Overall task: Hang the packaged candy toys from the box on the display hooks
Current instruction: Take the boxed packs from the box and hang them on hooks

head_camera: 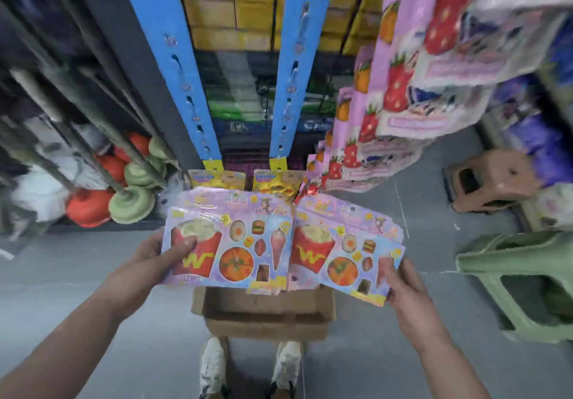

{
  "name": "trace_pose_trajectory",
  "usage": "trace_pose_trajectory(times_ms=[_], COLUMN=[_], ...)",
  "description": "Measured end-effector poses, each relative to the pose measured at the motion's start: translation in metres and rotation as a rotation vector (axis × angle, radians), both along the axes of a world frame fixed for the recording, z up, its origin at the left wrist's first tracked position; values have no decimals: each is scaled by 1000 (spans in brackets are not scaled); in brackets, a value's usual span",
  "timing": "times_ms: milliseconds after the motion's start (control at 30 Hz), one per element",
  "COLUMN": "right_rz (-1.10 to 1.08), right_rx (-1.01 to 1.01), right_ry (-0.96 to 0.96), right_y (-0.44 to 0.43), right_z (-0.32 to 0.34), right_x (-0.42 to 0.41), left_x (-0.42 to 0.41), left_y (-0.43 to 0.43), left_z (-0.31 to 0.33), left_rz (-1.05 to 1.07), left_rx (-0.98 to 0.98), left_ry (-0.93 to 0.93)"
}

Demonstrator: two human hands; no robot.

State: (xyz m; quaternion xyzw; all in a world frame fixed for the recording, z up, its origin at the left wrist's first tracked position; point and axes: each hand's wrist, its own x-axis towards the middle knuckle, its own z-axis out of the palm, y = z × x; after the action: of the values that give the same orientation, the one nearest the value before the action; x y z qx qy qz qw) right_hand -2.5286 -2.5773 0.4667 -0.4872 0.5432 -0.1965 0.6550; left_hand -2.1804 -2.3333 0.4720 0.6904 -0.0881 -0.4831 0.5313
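Packs (228,237) half hide the box (266,313) (both blurred).

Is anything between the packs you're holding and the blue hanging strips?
Nothing visible. Left hand and right hand hold the candy toy packs in front of the blue strips; only yellow packs occupy their bottom ends.

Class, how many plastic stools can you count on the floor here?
2. A brown stool stands farther off at the right; a green stool stands nearer, at the right edge. Others may be hidden.
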Motion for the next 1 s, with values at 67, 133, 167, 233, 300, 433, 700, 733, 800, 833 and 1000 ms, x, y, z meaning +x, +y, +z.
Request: trace_pose_trajectory(times_ms=[67, 133, 167, 233, 300, 433, 700, 733, 800, 833, 1000], right_rz=[5, 16, 23, 38, 59, 129, 209, 209, 201, 190, 155], right_rx=[-49, -86, -108, -154, -157, -149, -105, -103, -93, -82, -49], right_ry=[-36, -51, -65, -92, -138, -171, -105, -89, -68, -61, -53], right_y=[3, 5, 5, 7, 12, 18, 20, 21, 23, 25, 25], right_z=[46, 86, 102, 127, 143, 149, 133, 130, 126, 126, 115], right_x=[-6, -9, -10, -10, -4, 9, 51, 56, 69, 76, 110], left_x=[-1, -6, -8, -15, -19, -26, -17, -13, -1, 6, 41], left_y=[2, 3, 3, 6, 13, 26, 60, 64, 69, 70, 60], left_z=[43, 87, 105, 135, 152, 160, 144, 144, 143, 143, 138], left_rz=[20, -10, -15, -7, -13, 1, 47, 44, 28, 22, 15], left_rx=[-48, -112, -148, -193, -249, -286, -225, -223, -217, -215, -211], left_ry=[-38, -76, -97, -128, -130, -70, -63, -66, -79, -79, -48])
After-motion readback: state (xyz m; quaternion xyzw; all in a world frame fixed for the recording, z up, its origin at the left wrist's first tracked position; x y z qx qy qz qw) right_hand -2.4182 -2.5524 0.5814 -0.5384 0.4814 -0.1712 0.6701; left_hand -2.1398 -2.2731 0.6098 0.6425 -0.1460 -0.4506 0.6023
